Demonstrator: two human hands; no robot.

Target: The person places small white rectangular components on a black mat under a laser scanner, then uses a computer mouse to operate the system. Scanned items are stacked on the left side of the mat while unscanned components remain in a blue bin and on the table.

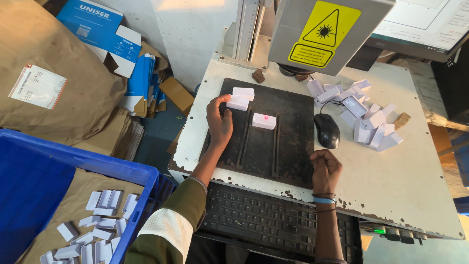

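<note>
Nearest the lens, a green-and-white sleeve (166, 230) over a black keyboard (273, 222) tucked under the front edge of the tabletop (415, 166); lower left, a blue crate (58, 161) lined with brown paper and holding loose white rectangular blocks (95, 227). Further in, left hand (219, 120) over the left part of a dark plate (288, 146) on the tabletop, fingers pinching one white block (238, 103) at its near end; just beyond, touching or nearly so, a second white block (244, 92). Right hand (326, 168) curled into a loose fist at the plate's right front corner, holding nothing visible, blue band at the wrist. Between two raised rails on the plate, a third white block (264, 121) with a red dot of light on its top. Directly above, a grey machine head (312, 29) with a yellow warning label. Right of the plate, a black mouse (327, 130); beyond it, a scattered heap of white blocks (366, 115). Left of the tabletop, brown paper sacks (58, 73) and blue-and-white cartons (122, 49) on the floor.
</note>
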